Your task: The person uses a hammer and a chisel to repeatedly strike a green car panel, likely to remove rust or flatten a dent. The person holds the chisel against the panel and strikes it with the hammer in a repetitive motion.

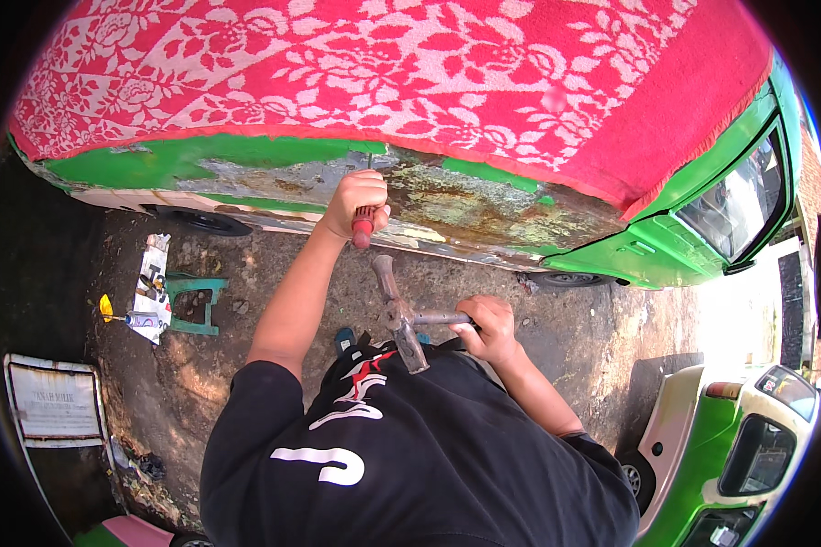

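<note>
Red-handled tool (363,228) clasped in left hand (356,198), hammer (400,317) clasped in right hand (490,328), lettering printed on black shirt (429,447), white sign (57,421)

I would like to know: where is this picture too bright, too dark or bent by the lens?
Head view: glare whitens the ground at the right; the far left is nearly black; the cloth-covered vehicle curves near the rim; the hammer looks fairly sharp.

At upper centre, the left hand (356,202) grips a red-handled tool (363,228) pointed at a scraped green vehicle (488,202) under a red cloth (392,77); near the centre, the right hand (489,329) holds a hammer (399,317); a green stool (201,283) is at middle left
</note>
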A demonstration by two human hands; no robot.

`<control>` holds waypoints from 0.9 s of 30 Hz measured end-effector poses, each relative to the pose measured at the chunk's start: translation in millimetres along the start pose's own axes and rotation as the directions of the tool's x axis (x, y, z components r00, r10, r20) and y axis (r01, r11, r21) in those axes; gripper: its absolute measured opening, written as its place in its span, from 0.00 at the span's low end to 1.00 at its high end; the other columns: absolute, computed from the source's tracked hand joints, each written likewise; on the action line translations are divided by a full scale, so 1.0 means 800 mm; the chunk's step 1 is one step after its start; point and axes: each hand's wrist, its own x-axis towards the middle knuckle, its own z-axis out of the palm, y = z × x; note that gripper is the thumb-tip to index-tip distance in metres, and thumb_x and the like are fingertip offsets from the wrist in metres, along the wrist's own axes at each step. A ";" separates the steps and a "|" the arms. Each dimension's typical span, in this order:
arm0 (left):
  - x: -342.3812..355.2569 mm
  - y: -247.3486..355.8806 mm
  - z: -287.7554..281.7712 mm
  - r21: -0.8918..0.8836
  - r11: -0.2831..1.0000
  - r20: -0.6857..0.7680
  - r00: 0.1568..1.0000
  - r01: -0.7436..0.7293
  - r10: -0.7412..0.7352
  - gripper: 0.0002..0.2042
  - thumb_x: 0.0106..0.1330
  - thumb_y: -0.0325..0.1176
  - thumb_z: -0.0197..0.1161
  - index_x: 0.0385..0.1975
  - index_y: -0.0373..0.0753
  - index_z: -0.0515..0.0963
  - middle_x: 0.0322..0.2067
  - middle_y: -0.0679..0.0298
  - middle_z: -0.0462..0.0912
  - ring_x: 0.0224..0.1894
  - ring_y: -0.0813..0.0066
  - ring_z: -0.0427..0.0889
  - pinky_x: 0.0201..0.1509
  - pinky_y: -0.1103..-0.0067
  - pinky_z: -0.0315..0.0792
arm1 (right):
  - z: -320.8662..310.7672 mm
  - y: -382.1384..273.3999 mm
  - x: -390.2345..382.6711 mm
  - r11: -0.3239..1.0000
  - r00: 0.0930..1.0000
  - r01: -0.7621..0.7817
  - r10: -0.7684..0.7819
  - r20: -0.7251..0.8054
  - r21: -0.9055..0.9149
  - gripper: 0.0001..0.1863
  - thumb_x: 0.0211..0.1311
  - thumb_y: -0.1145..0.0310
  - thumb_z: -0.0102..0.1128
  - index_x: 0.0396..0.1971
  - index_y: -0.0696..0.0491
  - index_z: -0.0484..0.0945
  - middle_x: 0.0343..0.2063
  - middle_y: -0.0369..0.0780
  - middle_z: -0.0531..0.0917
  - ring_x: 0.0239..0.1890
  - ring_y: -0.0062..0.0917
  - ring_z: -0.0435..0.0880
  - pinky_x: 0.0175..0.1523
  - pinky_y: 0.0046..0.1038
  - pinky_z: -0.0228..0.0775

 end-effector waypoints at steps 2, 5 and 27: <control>-0.001 0.000 0.002 -0.016 1.000 -0.009 1.000 0.011 -0.011 0.14 0.36 0.23 0.59 0.11 0.36 0.57 0.13 0.60 0.57 0.17 0.60 0.60 0.22 0.70 0.57 | 0.010 -0.002 0.008 0.996 0.997 -0.075 0.075 0.005 -0.045 0.14 0.54 0.60 0.70 0.30 0.55 0.78 0.18 0.40 0.78 0.18 0.34 0.78 0.24 0.32 0.70; 0.008 -0.002 -0.002 -0.019 1.000 -0.026 1.000 0.007 -0.008 0.13 0.38 0.24 0.59 0.11 0.36 0.57 0.13 0.61 0.57 0.17 0.61 0.60 0.22 0.70 0.57 | 0.007 -0.008 0.011 0.996 0.996 -0.089 0.089 0.002 0.000 0.13 0.55 0.60 0.69 0.30 0.55 0.79 0.19 0.40 0.79 0.19 0.35 0.79 0.25 0.32 0.70; 0.005 -0.007 -0.002 -0.047 0.998 -0.050 0.998 0.029 -0.031 0.17 0.47 0.28 0.61 0.11 0.36 0.56 0.12 0.62 0.55 0.15 0.64 0.60 0.21 0.71 0.55 | 0.005 -0.039 0.017 0.978 0.986 -0.166 0.161 0.049 0.124 0.13 0.59 0.60 0.67 0.31 0.56 0.80 0.22 0.43 0.80 0.22 0.38 0.81 0.27 0.35 0.72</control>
